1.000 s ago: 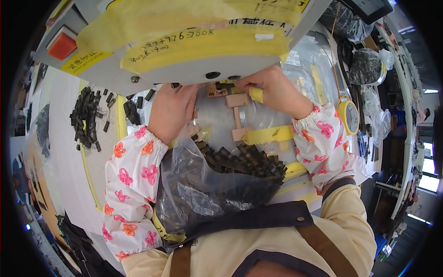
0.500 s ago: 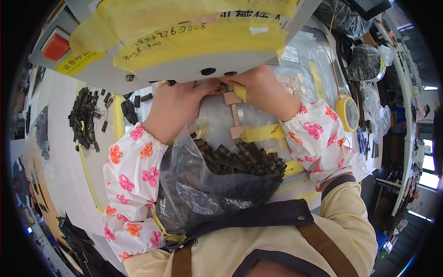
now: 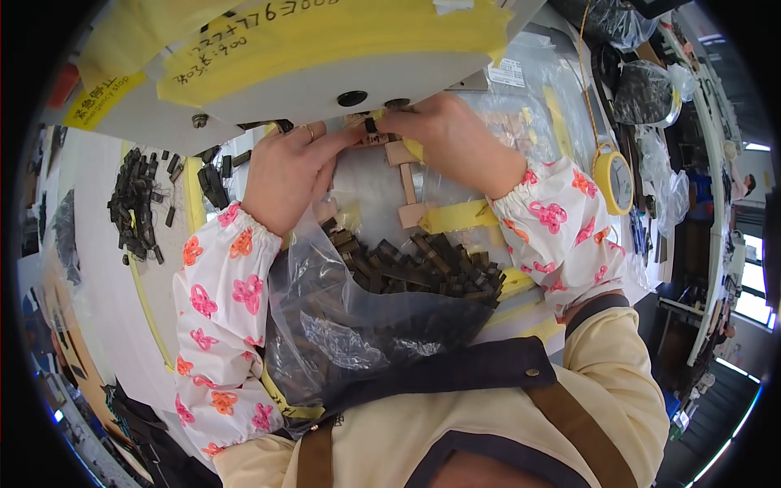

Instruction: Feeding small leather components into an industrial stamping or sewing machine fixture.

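My left hand [image 3: 289, 171] has its fingers curled, its index reaching right to a small black piece [image 3: 370, 125] over a pale wooden block [image 3: 366, 138] under the machine's grey edge; what its other fingertips grip is hidden. My right hand [image 3: 447, 142] pinches by the same black piece, yellow tape round one finger. Below them lie pale wooden pieces [image 3: 407, 183] and yellow tape [image 3: 455, 215]. An open clear bag [image 3: 325, 333] full of dark small parts [image 3: 431, 264] rests against my front.
The grey machine housing [image 3: 293, 89] overhangs my hands. Loose black parts [image 3: 138, 203] lie at left. At right are clear plastic sheeting [image 3: 537, 114], a yellow clock [image 3: 614, 183] hanging on a cord and dark bagged items [image 3: 643, 98]. Another person [image 3: 740, 185] is at the far right.
Both hands have drawn closer together beneath the machine edge, the left moving right and the right moving left. The whole view has shifted, so the scene sits higher in the picture.
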Motion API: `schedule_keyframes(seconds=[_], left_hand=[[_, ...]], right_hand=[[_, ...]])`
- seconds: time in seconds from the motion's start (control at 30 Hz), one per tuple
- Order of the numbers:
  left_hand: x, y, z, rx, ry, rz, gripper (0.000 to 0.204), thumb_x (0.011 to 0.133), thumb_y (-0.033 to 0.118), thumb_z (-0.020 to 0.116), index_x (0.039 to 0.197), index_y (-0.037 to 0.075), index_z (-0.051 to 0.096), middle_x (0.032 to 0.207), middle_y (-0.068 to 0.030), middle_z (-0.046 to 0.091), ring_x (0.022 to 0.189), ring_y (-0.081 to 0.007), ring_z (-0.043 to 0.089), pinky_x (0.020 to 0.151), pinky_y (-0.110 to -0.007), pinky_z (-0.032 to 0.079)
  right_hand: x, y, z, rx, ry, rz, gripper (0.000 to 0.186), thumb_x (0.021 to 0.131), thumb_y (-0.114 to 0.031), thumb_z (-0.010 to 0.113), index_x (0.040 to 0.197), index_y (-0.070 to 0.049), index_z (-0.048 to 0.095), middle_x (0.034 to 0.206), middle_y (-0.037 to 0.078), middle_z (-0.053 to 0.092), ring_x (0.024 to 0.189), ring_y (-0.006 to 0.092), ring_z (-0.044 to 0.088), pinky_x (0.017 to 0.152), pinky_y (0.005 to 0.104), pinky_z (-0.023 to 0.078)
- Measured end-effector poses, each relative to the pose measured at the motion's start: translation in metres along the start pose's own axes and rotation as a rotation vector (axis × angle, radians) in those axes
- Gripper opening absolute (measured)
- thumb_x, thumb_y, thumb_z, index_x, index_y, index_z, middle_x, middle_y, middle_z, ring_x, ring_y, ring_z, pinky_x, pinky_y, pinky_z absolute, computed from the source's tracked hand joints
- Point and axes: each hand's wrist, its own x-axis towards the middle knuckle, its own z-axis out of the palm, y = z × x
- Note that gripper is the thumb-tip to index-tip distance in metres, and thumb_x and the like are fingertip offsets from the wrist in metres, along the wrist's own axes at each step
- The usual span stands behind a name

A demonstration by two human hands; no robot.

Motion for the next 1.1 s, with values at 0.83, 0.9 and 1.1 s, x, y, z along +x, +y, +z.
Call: schedule_keyframes(seconds=[0.83,0.9,1.1], left_hand=[[-0.002,-0.015,0.006,0.163,-0.001,-0.028,0.038,0.069,0.008,0.059,0.105,0.02,0.062,0.074,-0.0054,0.064,0.059,-0.0269,0.056,0.061,-0.036,0.045],[-0.002,-0.014,0.003,0.177,0.019,-0.004,0.039,0.069,0.009,0.059,0.106,0.021,0.062,0.074,-0.0053,0.063,0.059,-0.027,0.056,0.06,-0.036,0.045],[0.0,-0.005,0.003,0.2,-0.043,-0.041,0.038,0.07,0.009,0.059,0.105,0.022,0.063,0.075,-0.0054,0.063,0.061,-0.0267,0.057,0.059,-0.035,0.047]], right_hand=[[0.004,0.007,0.001,-0.382,0.001,-0.076,0.014,0.067,-0.009,0.059,0.077,-0.015,0.068,0.086,-0.003,0.064,0.082,0.0156,0.058,0.07,0.0295,0.043],[0.004,0.005,0.001,-0.383,-0.001,-0.074,0.014,0.067,-0.01,0.059,0.077,-0.015,0.068,0.086,-0.004,0.064,0.082,0.0156,0.058,0.071,0.029,0.042],[0.0,0.006,-0.002,-0.394,-0.063,-0.08,0.014,0.068,-0.01,0.059,0.077,-0.016,0.069,0.086,-0.005,0.064,0.082,0.0144,0.058,0.073,0.0295,0.04]])
